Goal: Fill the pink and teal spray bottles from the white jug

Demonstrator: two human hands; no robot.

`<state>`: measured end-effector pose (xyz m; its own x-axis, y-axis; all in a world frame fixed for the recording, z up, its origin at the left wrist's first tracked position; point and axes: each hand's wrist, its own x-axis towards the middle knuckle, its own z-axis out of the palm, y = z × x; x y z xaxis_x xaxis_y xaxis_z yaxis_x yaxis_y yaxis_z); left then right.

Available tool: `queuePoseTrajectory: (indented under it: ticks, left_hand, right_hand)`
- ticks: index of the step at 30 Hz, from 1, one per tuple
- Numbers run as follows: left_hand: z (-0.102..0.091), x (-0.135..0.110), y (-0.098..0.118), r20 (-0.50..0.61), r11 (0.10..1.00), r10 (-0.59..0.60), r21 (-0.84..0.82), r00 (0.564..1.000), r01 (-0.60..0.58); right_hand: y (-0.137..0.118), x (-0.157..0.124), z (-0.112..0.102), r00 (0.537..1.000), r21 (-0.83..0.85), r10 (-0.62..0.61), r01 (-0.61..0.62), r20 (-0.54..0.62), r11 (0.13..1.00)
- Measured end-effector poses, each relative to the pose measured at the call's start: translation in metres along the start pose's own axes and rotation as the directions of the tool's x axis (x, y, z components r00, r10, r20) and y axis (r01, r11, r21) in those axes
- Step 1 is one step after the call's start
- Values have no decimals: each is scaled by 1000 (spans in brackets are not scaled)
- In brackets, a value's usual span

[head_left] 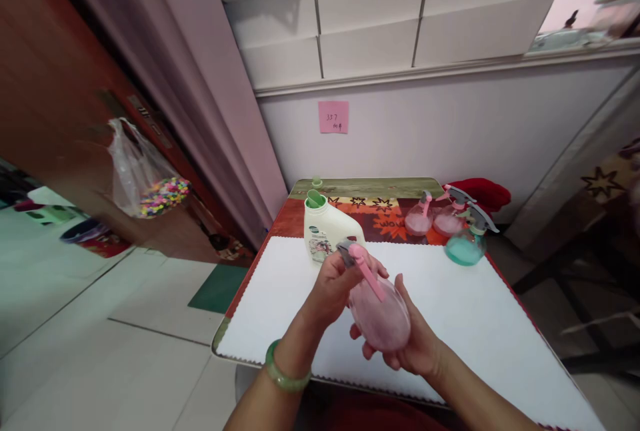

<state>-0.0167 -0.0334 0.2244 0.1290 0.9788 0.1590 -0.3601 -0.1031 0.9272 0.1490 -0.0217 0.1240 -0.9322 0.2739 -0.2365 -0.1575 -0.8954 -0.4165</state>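
Note:
Between my hands, above the white mat, is a tilted spray bottle (381, 324) with a pink, rounded body and a grey and pink trigger head. My left hand (334, 284) is closed round the spray head and neck, with a green bangle on the wrist. My right hand (417, 344) cups the body from below and the right side, its fingers wrapped underneath. Just beyond my left hand stands a cream jug (330, 225) with a green spout and a printed label. Part of the jug's lower right is hidden behind my hand and the bottle.
Two pink spray bottles (419, 219) and a teal spray bottle (465, 249) stand at the table's back right, near a red cloth item (483, 192). A green cap (317, 182) is at the back edge. A white mat (460, 311) covers the table's front. Behind rises a wall (400, 131).

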Motion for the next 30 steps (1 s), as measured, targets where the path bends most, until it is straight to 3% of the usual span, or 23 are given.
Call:
queuePoseTrajectory:
  ticks: [2, 4, 7, 9, 12, 13, 14, 15, 16, 17, 18, 19, 20, 22, 24, 26, 28, 30]
  left_hand:
    - [0, -1, 1, 11, 1000, -16, -5, 1000, 16]
    - [-1, -2, -1, -35, 999, -28, -22, 999, 27]
    - [-2, -1, -7, -161, 999, -20, -29, 987, 15]
    - [-2, 2, -10, -219, 999, 4, -32, 976, -11]
    - [-1, 8, -9, -239, 992, 39, -108, 970, -66]
    - [0, 9, -8, -233, 987, 52, -135, 971, -85]
    - [0, 11, -6, -221, 982, 68, -156, 973, -104]
    - [0, 13, -4, -204, 978, 84, -173, 975, -120]
    - [0, 14, -2, -180, 974, 100, -183, 979, -133]
    - [0, 15, 0, -148, 973, 109, -187, 983, -137]
    - [0, 16, 1, -115, 973, 111, -190, 987, -132]
    - [-1, 16, 1, -81, 974, 106, -190, 991, -120]
    - [-1, 17, 1, -55, 977, 97, -186, 994, -105]
    - [-1, 18, 2, -39, 982, 81, -168, 996, -87]
    - [0, 18, 3, -63, 985, 79, -147, 995, -87]
    - [2, 20, 4, -102, 988, 83, -122, 991, -96]
    - [4, 21, 5, -141, 990, 89, -99, 986, -103]
    - [5, 24, 5, -171, 991, 90, -86, 981, -106]
  right_hand:
    - [2, 3, 2, 1000, 44, -16, 15, 16, 999]
    - [3, 3, 4, 996, 32, -72, 74, -55, 997]
    - [6, 3, 10, 928, -119, -287, 265, -240, 957]
    - [10, 4, 12, 787, -356, -525, 413, -324, 838]
    - [17, 6, 11, 416, -743, -874, 497, -250, 449]
    - [18, 6, 10, 325, -790, -923, 501, -207, 354]
    - [18, 6, 9, 298, -780, -933, 527, -203, 338]
    - [16, 5, 8, 360, -710, -902, 568, -240, 416]
    - [13, 4, 8, 501, -581, -814, 583, -293, 568]
    - [9, 2, 7, 686, -408, -656, 526, -315, 746]
    - [5, -1, 6, 841, -232, -460, 405, -284, 884]
    - [0, -3, 5, 935, -93, -284, 270, -214, 958]
    - [-5, -5, 5, 978, -7, -159, 160, -136, 987]
    - [-10, -8, 5, 994, 57, -94, 97, -55, 994]
    - [-11, -9, 7, 980, 22, -181, 183, -80, 983]
    - [-6, -6, 12, 930, -100, -338, 326, -144, 940]
    - [0, -2, 16, 802, -279, -556, 495, -216, 823]
    - [7, 2, 17, 617, -494, -748, 585, -245, 644]
